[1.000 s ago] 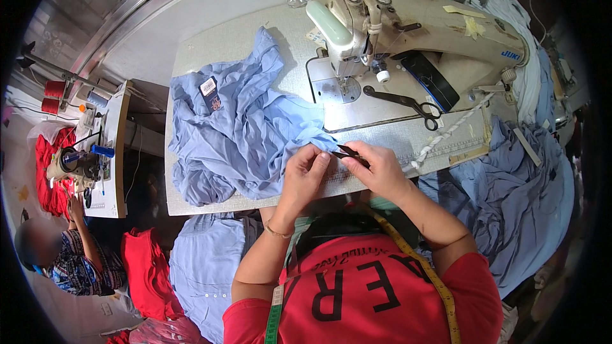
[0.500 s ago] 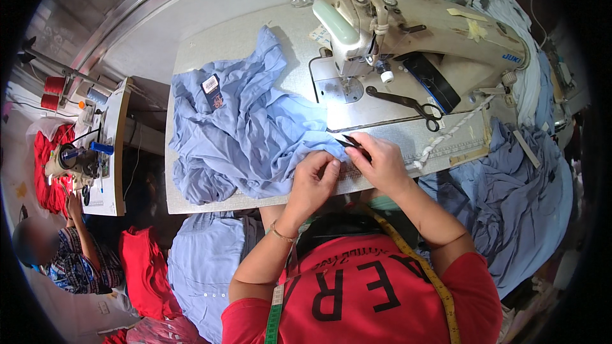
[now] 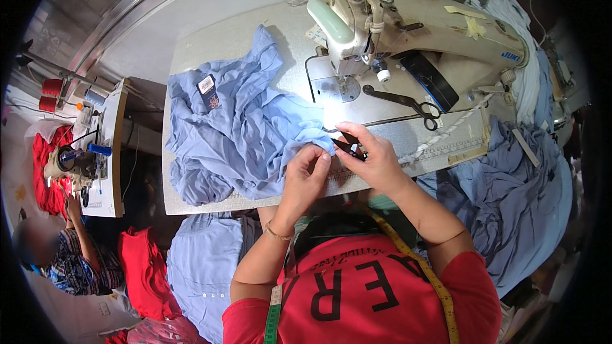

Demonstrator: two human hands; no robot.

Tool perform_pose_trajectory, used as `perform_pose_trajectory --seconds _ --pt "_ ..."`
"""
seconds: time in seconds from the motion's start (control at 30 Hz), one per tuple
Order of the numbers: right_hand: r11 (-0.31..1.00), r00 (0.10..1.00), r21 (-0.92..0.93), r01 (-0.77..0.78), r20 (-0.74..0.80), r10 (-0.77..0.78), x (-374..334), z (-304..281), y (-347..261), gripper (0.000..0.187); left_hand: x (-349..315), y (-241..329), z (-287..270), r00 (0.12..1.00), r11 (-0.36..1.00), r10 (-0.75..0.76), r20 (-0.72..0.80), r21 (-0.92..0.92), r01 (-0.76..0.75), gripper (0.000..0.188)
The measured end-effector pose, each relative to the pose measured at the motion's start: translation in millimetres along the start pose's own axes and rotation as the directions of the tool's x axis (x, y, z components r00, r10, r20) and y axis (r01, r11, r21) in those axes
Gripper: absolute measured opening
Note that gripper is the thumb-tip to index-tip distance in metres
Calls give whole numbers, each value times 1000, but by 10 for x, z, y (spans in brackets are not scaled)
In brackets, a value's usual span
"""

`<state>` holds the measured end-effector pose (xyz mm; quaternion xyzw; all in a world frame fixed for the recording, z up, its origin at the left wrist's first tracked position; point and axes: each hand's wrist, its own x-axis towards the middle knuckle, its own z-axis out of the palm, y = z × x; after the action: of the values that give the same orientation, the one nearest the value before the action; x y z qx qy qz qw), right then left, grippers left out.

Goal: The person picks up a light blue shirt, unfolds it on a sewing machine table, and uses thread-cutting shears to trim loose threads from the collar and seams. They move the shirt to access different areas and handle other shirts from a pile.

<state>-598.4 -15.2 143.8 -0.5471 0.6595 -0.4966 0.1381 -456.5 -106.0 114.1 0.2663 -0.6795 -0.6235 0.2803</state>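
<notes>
A crumpled light blue garment (image 3: 236, 130) with a dark hang tag (image 3: 209, 93) lies across the left part of the sewing table. My left hand (image 3: 305, 175) is closed, thumb against fingers, pinching the garment's right edge. Close beside it, my right hand (image 3: 377, 159) grips small black thread snips (image 3: 346, 145). Their blades are spread and point left at the cloth edge, touching or nearly so. Behind my hands stands the sewing machine (image 3: 357, 44), its needle area lit and no cloth under it.
Dark scissors (image 3: 405, 107) and a black case (image 3: 428, 79) lie right of the needle. A ruler strip (image 3: 446, 142) runs along the front edge. Blue fabric (image 3: 503, 204) is heaped at the right, more blue cloth (image 3: 207, 261) below left. Another person (image 3: 80, 248) works at a machine far left.
The snips' blades have spread apart and turned more toward the cloth edge. My right fingers have lifted and opened around them. My left hand keeps its pinch, shifted slightly left.
</notes>
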Motion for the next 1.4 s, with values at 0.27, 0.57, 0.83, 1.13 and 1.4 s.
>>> perform_pose_trajectory --seconds 0.27,0.57,0.83,1.13,1.4 --pt "996 995 -55 65 -74 -69 38 18 25 42 1 16 17 999 994 40 11 103 -41 12" --pt "942 971 269 -201 179 157 10 -123 197 20 4 -33 -15 997 995 -68 30 -76 70 14" --pt "1000 978 -11 -9 206 11 89 -119 7 22 7 -1 -25 999 999 -27 38 -37 28 13" --pt "986 954 -126 111 293 -69 77 -153 95 34 4 -28 -55 997 980 31 67 -199 -17 12" --pt "992 947 -57 116 309 -93 94 -126 147 31 -5 -35 -92 996 991 24 89 -135 -12 13"
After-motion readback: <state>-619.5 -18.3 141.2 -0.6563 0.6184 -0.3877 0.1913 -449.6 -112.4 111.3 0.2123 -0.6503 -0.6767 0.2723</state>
